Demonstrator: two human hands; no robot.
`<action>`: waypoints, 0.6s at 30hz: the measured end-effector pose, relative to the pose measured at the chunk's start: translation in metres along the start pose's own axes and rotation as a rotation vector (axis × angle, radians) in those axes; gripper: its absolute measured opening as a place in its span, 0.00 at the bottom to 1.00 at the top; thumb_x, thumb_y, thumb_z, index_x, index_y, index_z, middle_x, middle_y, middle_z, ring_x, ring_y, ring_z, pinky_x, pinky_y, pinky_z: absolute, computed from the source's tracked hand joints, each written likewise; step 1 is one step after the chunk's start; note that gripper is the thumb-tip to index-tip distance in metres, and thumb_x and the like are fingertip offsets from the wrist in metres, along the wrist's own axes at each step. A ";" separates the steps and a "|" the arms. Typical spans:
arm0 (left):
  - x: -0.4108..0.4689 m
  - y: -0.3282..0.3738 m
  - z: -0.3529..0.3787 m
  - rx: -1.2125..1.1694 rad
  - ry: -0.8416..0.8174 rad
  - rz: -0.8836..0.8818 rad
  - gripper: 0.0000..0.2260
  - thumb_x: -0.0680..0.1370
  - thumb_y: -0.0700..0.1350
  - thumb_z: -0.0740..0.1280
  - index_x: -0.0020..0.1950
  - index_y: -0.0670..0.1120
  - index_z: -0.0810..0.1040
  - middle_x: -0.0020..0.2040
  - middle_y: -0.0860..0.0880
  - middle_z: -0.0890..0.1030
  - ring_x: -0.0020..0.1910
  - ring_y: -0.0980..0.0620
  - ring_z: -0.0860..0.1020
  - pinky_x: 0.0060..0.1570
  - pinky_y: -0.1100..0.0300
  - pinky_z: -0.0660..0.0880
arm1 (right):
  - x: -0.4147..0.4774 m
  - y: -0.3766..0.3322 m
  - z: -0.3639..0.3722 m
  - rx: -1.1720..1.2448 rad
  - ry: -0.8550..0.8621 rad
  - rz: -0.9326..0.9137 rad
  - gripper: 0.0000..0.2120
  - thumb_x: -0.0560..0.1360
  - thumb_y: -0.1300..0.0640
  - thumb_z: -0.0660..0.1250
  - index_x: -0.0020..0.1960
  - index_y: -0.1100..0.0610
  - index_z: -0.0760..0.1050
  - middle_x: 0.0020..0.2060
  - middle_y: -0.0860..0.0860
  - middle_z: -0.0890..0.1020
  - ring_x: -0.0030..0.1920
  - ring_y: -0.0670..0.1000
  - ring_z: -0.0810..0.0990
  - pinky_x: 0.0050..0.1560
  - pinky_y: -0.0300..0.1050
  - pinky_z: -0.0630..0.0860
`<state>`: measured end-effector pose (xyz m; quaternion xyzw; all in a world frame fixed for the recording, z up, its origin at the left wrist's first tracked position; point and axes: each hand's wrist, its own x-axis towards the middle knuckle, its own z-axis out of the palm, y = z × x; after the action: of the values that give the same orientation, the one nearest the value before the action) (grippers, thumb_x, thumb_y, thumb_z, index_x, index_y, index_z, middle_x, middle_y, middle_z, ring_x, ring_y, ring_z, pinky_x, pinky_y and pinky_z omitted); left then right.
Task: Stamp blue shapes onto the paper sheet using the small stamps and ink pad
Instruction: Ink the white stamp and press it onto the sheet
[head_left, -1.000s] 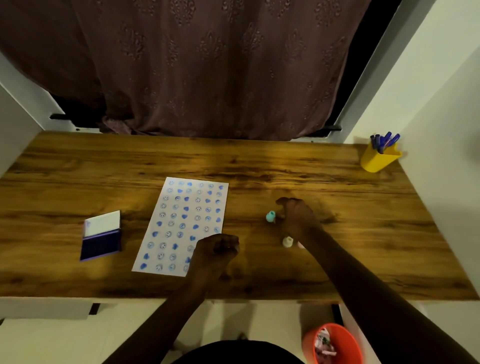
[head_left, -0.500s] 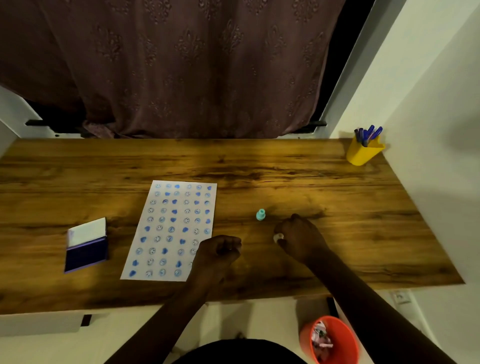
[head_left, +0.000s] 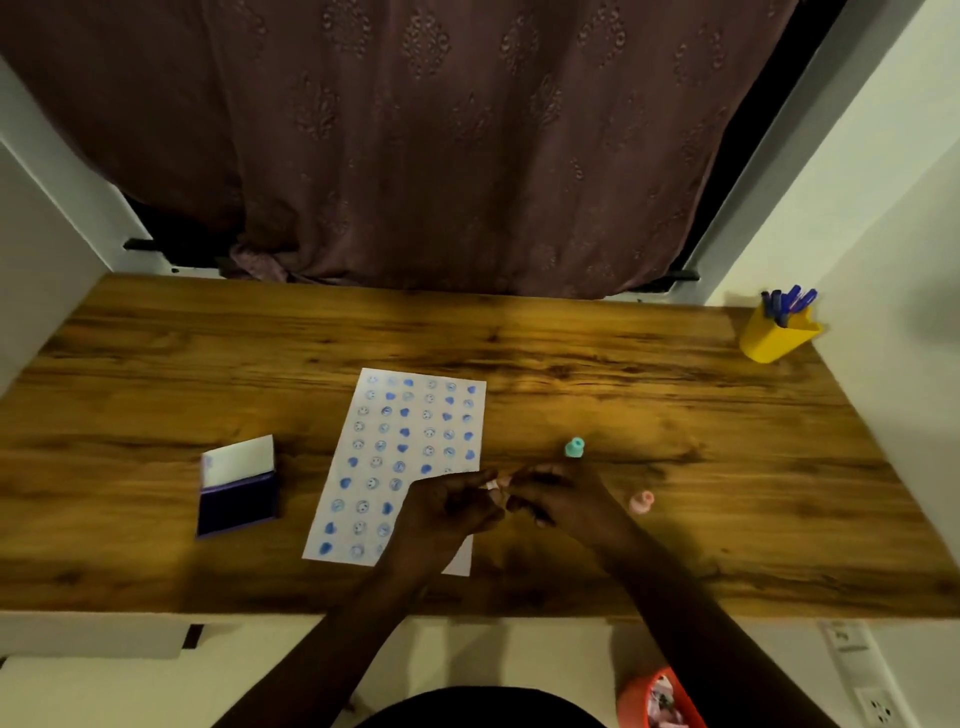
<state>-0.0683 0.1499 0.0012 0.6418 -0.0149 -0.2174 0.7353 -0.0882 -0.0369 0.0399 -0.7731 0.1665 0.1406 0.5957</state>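
A white paper sheet covered with several blue hearts and smiley prints lies on the wooden table. An open ink pad with a blue pad and a raised white lid sits left of the sheet. My left hand covers the sheet's lower right corner. My right hand meets it fingertip to fingertip, and a small white stamp is pinched between both hands. A teal stamp stands just behind my right hand. Beside my right wrist rests a pink stamp.
A yellow cup of blue pens stands at the table's far right corner, against the white wall. A brown curtain hangs behind the table. An orange bin sits on the floor below the front edge.
My right hand lifted the white stamp off the table and carried it left to my left hand, uncovering the pink stamp. My left hand rose over the sheet's corner.
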 end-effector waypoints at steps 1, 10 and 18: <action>-0.003 0.003 -0.007 -0.006 0.004 0.020 0.19 0.77 0.34 0.73 0.55 0.58 0.87 0.49 0.52 0.90 0.51 0.50 0.88 0.48 0.55 0.85 | 0.000 -0.003 0.009 0.031 -0.009 0.012 0.10 0.75 0.50 0.75 0.46 0.57 0.87 0.37 0.54 0.88 0.32 0.43 0.80 0.34 0.37 0.75; -0.021 0.012 -0.081 -0.059 0.107 0.050 0.14 0.75 0.32 0.74 0.56 0.47 0.87 0.50 0.48 0.90 0.48 0.46 0.89 0.45 0.55 0.85 | 0.018 -0.024 0.072 0.137 -0.197 -0.026 0.06 0.76 0.54 0.75 0.51 0.54 0.88 0.46 0.57 0.89 0.45 0.51 0.87 0.46 0.41 0.82; -0.036 0.009 -0.158 -0.113 0.246 -0.040 0.07 0.73 0.46 0.78 0.49 0.46 0.89 0.47 0.42 0.90 0.49 0.40 0.88 0.50 0.50 0.86 | 0.049 -0.048 0.131 -0.108 -0.209 -0.187 0.11 0.75 0.59 0.76 0.56 0.50 0.86 0.50 0.46 0.89 0.51 0.47 0.88 0.54 0.45 0.85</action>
<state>-0.0503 0.3108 -0.0084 0.6214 0.1003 -0.1521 0.7620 -0.0258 0.0963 0.0289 -0.7972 0.0228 0.1731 0.5779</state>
